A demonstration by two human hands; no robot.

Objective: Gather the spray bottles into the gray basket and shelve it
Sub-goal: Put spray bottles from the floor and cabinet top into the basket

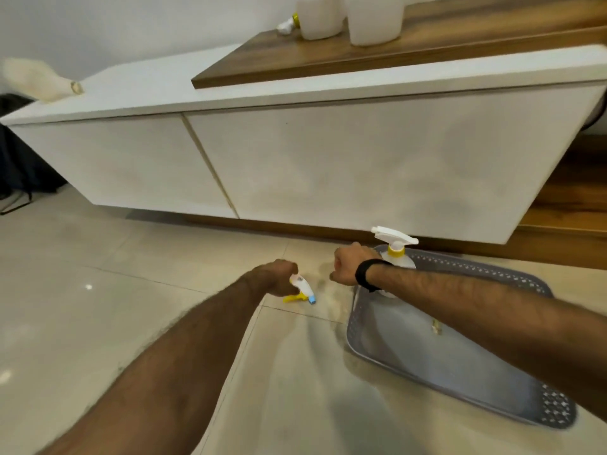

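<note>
We see the gray basket (460, 349) on the floor just below the white cabinet (295, 159). One spray bottle (395, 251) stands in its far corner, behind our right hand (345, 267), a loose fist holding nothing visible. Left of the basket, our left hand (279, 277) grips a second sprayer (303, 290). Two white jugs (348, 14) stand above on the cabinet. Open tile floor (98, 290) spreads leftward.

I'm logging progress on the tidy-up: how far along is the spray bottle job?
Done: one spray bottle already stands in the gray basket on the floor. In hand: the left hand grips a second sprayer just left of the basket; the right hand is at the basket's near corner. Left: drop that sprayer in, then shelve the basket.
</note>
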